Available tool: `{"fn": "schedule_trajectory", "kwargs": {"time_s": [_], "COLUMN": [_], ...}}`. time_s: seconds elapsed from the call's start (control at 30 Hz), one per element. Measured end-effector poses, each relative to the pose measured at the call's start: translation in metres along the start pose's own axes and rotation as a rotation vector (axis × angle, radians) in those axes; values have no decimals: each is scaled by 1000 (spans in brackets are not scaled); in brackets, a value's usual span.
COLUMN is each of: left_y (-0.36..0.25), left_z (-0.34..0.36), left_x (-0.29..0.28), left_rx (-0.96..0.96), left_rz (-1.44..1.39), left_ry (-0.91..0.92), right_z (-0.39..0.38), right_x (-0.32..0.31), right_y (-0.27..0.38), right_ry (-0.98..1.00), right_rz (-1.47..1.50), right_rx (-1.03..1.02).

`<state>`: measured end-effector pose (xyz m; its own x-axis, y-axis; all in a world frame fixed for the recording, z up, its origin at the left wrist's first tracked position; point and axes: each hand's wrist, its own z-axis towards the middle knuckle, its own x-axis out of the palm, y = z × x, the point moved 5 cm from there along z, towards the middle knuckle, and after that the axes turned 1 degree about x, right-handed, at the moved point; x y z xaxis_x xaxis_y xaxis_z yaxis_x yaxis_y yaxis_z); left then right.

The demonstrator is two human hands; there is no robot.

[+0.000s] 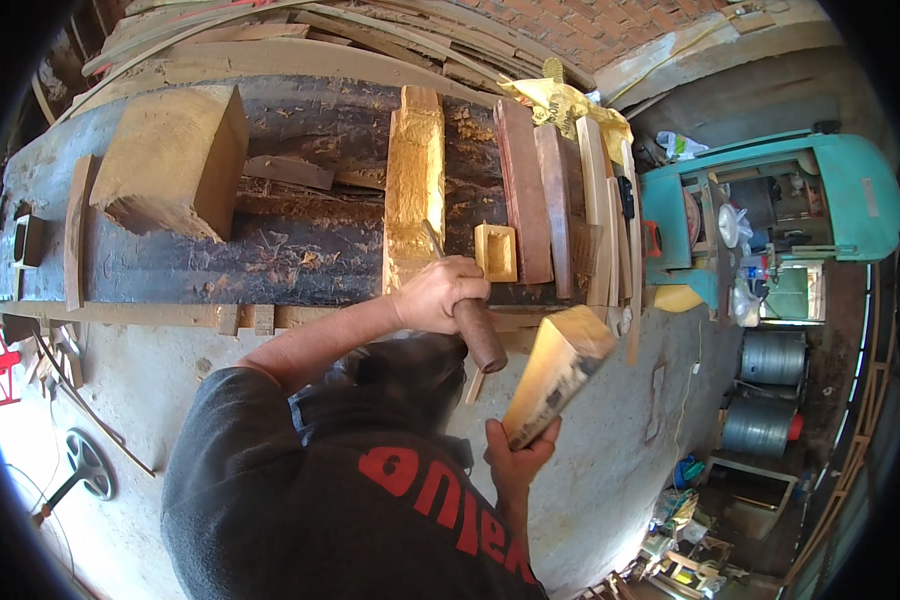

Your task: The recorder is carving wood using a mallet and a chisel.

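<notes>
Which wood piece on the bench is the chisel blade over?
The long yellow hollowed piece. The left hand holds the chisel, its blade overlapping that piece alone; the small hollowed block and reddish plank lie to its right.

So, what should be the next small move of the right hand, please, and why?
Probably a tap on the chisel with the wooden block: the left hand holds the chisel pointed at the hollowed wood, while the right hand grips the block, apart from the chisel.

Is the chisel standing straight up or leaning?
Leaning: the chisel slants in the left hand, its blade over the hollowed beam.
</notes>
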<state>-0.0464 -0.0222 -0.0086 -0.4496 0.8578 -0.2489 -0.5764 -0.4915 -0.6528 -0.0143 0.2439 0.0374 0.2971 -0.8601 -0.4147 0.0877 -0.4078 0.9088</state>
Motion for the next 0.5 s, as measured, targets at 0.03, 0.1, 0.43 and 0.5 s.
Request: {"fn": "schedule_trajectory", "kwargs": {"time_s": [0.03, 0.1, 0.43, 0.5], "left_y": [2, 0, 3, 3], "left_z": [0, 4, 1, -3], "left_x": [-1, -4, 4, 5], "left_rx": [-21, -65, -45, -43], "left_rz": [-17, -43, -27, -20], "left_ry": [-34, -33, 11, 33], "right_z": [-1, -9, 5, 1], "right_x": [-4, -8, 7, 9], "right_y": [6, 31, 22, 34], "right_ry": [-9, 92, 138, 110], "right_rz": [13, -39, -79, -215], "right_rx": [-30, -168, -365, -587]}}
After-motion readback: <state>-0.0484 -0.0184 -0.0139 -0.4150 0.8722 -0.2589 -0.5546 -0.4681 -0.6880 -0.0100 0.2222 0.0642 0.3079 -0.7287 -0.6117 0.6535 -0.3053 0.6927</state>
